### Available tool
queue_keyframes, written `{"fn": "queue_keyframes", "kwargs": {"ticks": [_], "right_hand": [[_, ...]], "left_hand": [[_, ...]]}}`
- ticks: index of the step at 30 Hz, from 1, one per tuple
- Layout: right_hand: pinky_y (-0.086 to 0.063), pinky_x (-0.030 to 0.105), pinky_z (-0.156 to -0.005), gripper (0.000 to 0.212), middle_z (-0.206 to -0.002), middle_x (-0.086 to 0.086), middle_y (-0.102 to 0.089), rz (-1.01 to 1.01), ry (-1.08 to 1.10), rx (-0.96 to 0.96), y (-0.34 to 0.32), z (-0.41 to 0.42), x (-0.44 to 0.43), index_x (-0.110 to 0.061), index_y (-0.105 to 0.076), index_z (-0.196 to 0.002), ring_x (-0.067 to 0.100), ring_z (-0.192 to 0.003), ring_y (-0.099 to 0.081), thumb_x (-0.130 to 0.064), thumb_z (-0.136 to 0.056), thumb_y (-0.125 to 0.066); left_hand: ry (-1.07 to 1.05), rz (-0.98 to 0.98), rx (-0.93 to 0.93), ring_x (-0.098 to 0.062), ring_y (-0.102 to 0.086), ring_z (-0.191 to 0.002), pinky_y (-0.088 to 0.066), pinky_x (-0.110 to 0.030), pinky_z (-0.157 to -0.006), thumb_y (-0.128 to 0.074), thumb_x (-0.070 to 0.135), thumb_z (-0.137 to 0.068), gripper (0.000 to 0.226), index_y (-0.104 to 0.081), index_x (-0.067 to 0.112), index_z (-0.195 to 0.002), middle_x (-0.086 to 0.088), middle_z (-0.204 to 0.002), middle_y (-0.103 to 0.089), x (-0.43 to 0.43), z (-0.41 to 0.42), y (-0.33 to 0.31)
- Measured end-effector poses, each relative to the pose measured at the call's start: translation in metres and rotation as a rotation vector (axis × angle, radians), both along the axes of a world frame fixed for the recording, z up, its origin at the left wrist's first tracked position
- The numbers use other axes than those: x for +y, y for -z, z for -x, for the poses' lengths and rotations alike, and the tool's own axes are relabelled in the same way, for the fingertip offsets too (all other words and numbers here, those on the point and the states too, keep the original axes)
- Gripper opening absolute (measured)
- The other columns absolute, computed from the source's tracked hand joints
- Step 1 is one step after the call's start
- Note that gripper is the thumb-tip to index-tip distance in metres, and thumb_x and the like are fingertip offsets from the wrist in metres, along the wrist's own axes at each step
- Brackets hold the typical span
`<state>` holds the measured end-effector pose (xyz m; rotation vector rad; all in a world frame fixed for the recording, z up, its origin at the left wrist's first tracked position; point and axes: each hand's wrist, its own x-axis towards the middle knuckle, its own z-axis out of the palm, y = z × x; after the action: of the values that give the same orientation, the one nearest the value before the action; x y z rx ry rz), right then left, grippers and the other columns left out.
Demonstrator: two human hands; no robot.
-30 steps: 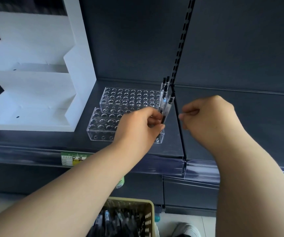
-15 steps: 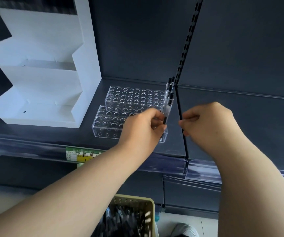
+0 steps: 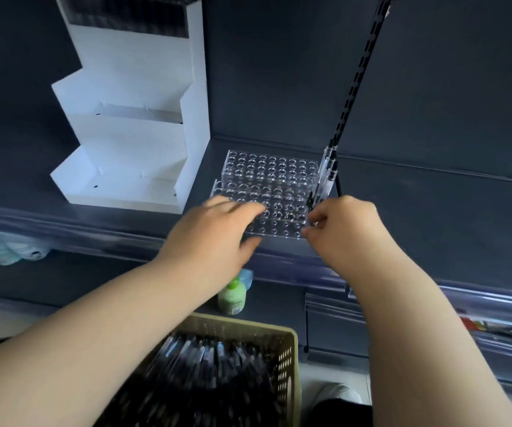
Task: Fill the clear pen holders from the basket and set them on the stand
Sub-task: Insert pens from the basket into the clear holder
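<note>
Head view shows two clear pen holders side by side on a dark shelf (image 3: pixel 418 211), the rear holder (image 3: pixel 267 171) directly behind the front holder (image 3: pixel 282 220), and both just right of the white stepped stand (image 3: pixel 131 149), whose tiers carry nothing. A few standing pens (image 3: pixel 327 171) occupy the right-end column of the holders; the remaining holes show clear. The right hand (image 3: pixel 344 232) has its fingers curled and pinches a pen (image 3: pixel 311 202) at the right end of the front holder. The left hand (image 3: pixel 214 235), blurred, is spread with fingers extended over the left part of the front holder; contact cannot be confirmed. Below, the basket (image 3: pixel 291 343) holds many loose pens (image 3: pixel 205 365). A green bottle (image 3: pixel 231 295) stands on the lower level behind the basket.
</note>
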<state>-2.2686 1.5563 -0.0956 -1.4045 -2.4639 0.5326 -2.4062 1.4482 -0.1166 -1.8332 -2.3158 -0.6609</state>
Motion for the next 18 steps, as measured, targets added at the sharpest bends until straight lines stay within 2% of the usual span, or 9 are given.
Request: {"fn": "queue_keyframes", "kwargs": {"ticks": [2,4,8,10,14,18], "right_hand": [[-0.054,0.037,-0.078,0.019,-0.094,0.012,-0.066,0.008,-0.033,-0.05,0.005,0.004,-0.012,-0.004,-0.067,-0.096,0.03,-0.086,-0.062,-0.019,-0.084,-0.062],[-0.053,0.039,-0.081,0.021,-0.096,0.013,-0.066,0.003,-0.079,-0.108,0.011,0.007,-0.026,-0.004,-0.066,-0.097,0.031,-0.089,-0.061,-0.019,-0.084,-0.062],[-0.051,0.033,-0.08,0.021,-0.099,0.01,-0.067,0.029,-0.215,-0.282,0.036,0.014,-0.066,-0.007,-0.066,-0.1,0.028,-0.093,-0.06,-0.022,-0.086,-0.06],[-0.051,0.033,-0.081,0.022,-0.101,0.008,-0.067,0.075,-0.244,-0.364,0.054,0.014,-0.084,-0.008,-0.066,-0.102,0.027,-0.093,-0.06,-0.02,-0.085,-0.059],[-0.053,0.03,-0.076,0.022,-0.101,0.007,-0.066,0.207,-0.178,-0.462,0.091,0.014,-0.116,-0.012,-0.066,-0.103,0.024,-0.087,-0.063,-0.016,-0.084,-0.055],[-0.047,0.024,-0.069,0.021,-0.102,0.01,-0.066,0.301,-0.142,-0.463,0.121,0.019,-0.143,-0.009,-0.066,-0.103,0.024,-0.09,-0.062,-0.014,-0.086,-0.053]], "left_hand": [[0.036,0.03,0.087,-0.027,-0.062,-0.098,-0.054,-0.039,-0.075,-0.074,0.02,-0.075,0.042,-0.064,0.014,-0.115,-0.004,-0.099,-0.069,-0.039,0.011,0.009],[0.019,0.094,0.114,-0.027,-0.063,-0.097,-0.055,-0.04,-0.079,-0.077,0.017,-0.072,0.039,-0.068,0.011,-0.11,-0.003,-0.099,-0.07,-0.075,0.019,0.025],[-0.055,0.433,-0.069,-0.018,-0.049,-0.116,-0.046,-0.035,-0.094,-0.061,0.032,-0.086,0.041,-0.055,0.026,-0.126,0.007,-0.119,-0.06,-0.123,0.025,0.056],[-0.066,0.534,-0.143,-0.017,-0.046,-0.117,-0.045,-0.036,-0.094,-0.056,0.038,-0.088,0.038,-0.051,0.034,-0.125,0.009,-0.121,-0.057,-0.129,0.026,0.063],[-0.028,0.534,-0.197,-0.016,-0.047,-0.113,-0.047,-0.038,-0.09,-0.055,0.034,-0.089,0.031,-0.054,0.033,-0.12,0.008,-0.119,-0.056,-0.13,0.028,0.066],[-0.024,0.621,-0.203,-0.02,-0.048,-0.116,-0.046,-0.035,-0.091,-0.052,0.03,-0.092,0.032,-0.053,0.029,-0.124,0.004,-0.127,-0.053,-0.131,0.029,0.072]]}}
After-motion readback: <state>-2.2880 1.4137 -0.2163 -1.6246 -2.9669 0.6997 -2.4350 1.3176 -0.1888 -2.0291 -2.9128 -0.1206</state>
